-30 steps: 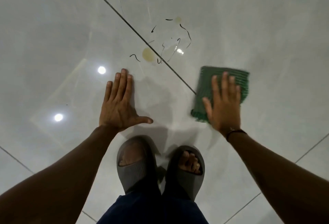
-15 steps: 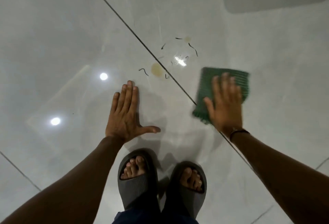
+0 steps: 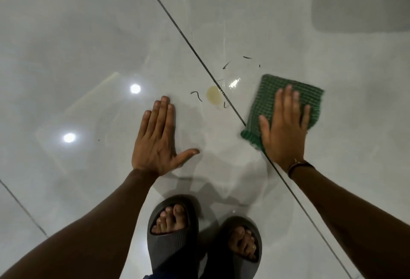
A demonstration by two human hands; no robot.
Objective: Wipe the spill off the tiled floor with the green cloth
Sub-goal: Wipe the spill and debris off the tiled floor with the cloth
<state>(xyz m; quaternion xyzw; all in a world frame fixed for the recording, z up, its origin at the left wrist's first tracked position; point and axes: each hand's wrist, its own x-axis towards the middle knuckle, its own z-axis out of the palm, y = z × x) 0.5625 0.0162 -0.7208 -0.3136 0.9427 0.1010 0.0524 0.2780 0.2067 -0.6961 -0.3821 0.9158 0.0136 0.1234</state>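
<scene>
Pressing the green cloth (image 3: 310,94) flat, the right hand (image 3: 282,132) ought to be sweeping left over the yellowish spill (image 3: 214,95); the left hand (image 3: 158,139) is bracing, fingers spread, on the tiled floor (image 3: 88,45).

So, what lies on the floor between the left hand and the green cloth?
In the head view, between the left hand and the green cloth lie the yellowish spill, thin dark strands and a dark grout line.
</scene>
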